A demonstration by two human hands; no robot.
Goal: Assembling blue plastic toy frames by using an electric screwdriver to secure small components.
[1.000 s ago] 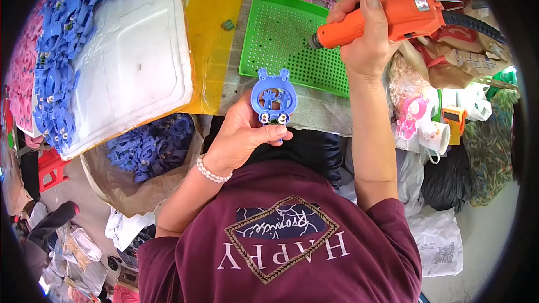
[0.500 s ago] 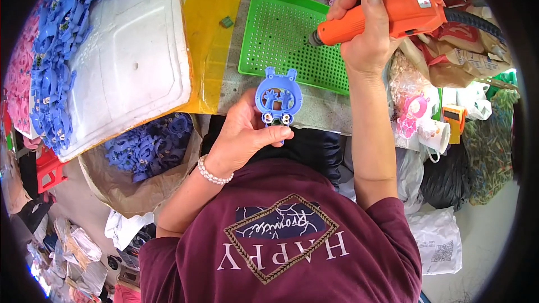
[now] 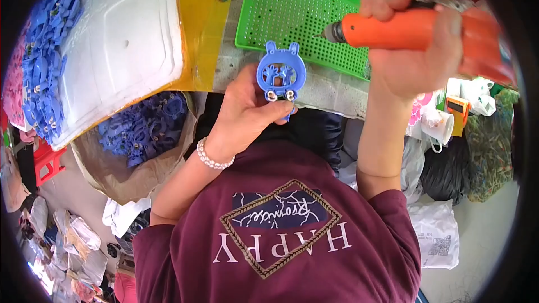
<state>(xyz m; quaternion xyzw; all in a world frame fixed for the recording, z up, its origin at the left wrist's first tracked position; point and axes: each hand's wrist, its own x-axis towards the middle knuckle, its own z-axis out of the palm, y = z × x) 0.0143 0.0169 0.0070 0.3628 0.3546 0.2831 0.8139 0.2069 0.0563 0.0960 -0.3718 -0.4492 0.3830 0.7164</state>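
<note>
My left hand (image 3: 247, 109) pinches a blue plastic toy part (image 3: 301, 73) by its lower end. The part is a round hollow shell with two ear-like knobs on top and two small white-and-metal pieces near the bottom. My right hand (image 3: 412, 39) is wrapped round an orange electric screwdriver (image 3: 387, 28), its bit pointing left. The bit's tip hangs above the green perforated tray (image 3: 275, 0), up and to the right of the toy part and apart from it. Small dark bits, too small to name, lie in the tray.
Left of the tray, a white board (image 3: 123, 33) carries heaped blue parts (image 3: 48, 62) along its far left. Below it stands a paper sack (image 3: 106, 179) of blue parts. A white cup (image 3: 438, 123) and an orange-and-yellow tool (image 3: 457, 113) are at the right.
My right hand has moved right and down with the screwdriver, its bit now lower over the tray. The toy part stays in my left hand. The whole view has shifted slightly.
</note>
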